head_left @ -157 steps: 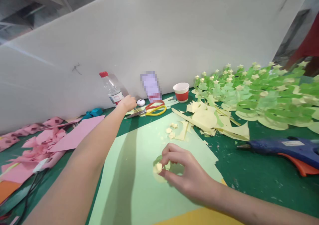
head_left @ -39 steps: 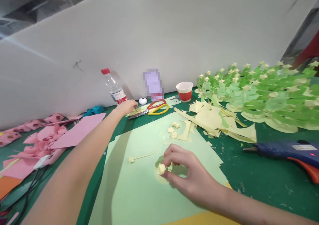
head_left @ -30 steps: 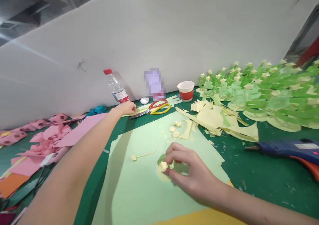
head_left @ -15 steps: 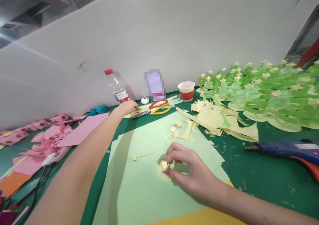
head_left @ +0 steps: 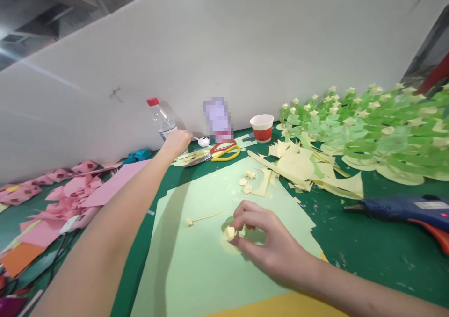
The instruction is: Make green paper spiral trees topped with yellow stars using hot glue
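My right hand (head_left: 268, 235) pinches a small pale yellow folded paper star (head_left: 229, 234) between thumb and fingers, with a pale green paper piece behind it. Below it lies a stack of light green paper sheets (head_left: 196, 261). Reaching to the back, my left hand (head_left: 178, 142) is closed in front of a plastic bottle (head_left: 159, 116), just above pale paper strips (head_left: 187, 158). A thin pale sliver shows by its fingertips; what it grips is not clear. On the sheets are a thin strip with a knotted end (head_left: 190, 222) and several small stars (head_left: 247, 189).
Scissors (head_left: 224, 153), a white case (head_left: 203, 141) and a paper cup (head_left: 262, 128) stand or lie at the back. Yellow scraps (head_left: 298, 165) and green paper plants (head_left: 379, 125) fill the right; a glue gun (head_left: 396, 214) lies nearer. Pink paper pieces (head_left: 70, 190) are at left.
My left hand has lifted slightly up from the paper strips, its fingers closed. My right hand and the paper star have stayed in place.
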{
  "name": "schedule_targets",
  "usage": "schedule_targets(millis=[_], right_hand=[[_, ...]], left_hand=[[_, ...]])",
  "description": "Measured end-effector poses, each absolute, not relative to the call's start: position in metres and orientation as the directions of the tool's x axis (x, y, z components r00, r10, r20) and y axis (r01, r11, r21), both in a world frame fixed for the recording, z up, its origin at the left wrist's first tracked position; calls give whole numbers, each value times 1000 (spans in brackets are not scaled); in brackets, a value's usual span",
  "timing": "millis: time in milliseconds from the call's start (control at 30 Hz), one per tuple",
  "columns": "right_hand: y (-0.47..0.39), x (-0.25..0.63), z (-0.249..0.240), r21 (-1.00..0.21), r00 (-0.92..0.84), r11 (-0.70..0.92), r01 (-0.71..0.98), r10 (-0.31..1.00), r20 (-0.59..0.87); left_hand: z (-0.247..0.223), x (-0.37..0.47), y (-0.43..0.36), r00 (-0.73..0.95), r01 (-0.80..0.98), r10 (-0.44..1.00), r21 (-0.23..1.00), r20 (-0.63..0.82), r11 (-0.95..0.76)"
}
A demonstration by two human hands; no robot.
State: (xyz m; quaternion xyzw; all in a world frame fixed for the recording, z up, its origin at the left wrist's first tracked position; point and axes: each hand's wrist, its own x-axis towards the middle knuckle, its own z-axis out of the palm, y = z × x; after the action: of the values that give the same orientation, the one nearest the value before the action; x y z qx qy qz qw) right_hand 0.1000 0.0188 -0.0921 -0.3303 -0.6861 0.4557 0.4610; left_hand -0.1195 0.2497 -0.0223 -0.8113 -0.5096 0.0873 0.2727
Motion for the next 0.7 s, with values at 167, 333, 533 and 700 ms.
schedule_targets(millis=[167, 333, 533, 700], right_hand=[[19, 99, -92, -928, -359, 370, 41, 872, 332], [19, 99, -92, -929, -358, 367, 50, 875, 327], [18, 100, -92, -924, -355, 378, 58, 873, 335], [17, 100, -91, -923, -355, 377, 74, 875, 329]], left_hand=[[-3, -113, 244, 406, 768, 890, -606, 208, -208], [21, -104, 236, 424, 748, 868, -640, 259, -175], [59, -87, 224, 431, 784, 810, -610, 397, -119], [95, -65, 209, 391, 861, 721, -504, 573, -66]])
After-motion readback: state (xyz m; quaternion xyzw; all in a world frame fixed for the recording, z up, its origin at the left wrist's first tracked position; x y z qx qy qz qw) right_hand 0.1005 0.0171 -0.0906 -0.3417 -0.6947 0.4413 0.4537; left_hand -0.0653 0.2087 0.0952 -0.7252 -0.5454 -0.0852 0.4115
